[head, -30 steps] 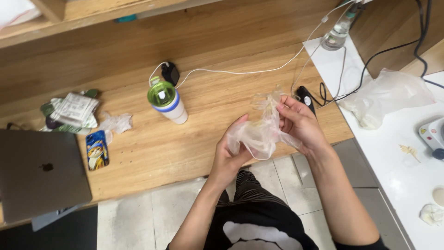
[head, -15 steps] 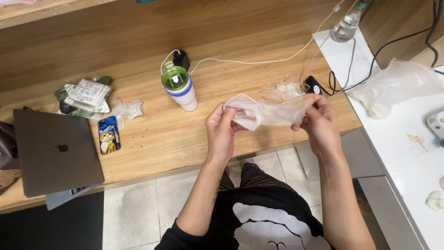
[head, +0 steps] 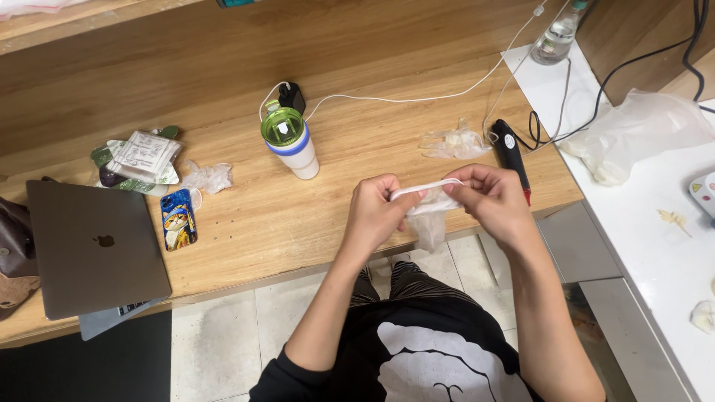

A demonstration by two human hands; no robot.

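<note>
Both hands, L (head: 380,212) & R (head: 488,201), pinch-grip a clear plastic glove (head: 430,212) by its cuff, stretched taut above the worktop (head: 313,223) edge. Step: opening cuff. Next likely needs wider spread.

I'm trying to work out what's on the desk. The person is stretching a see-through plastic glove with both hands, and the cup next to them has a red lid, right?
Nearly. The head view shows both the left hand and the right hand stretching the clear plastic glove, but the cup on the wooden desk has a green lid, not a red one.
</note>
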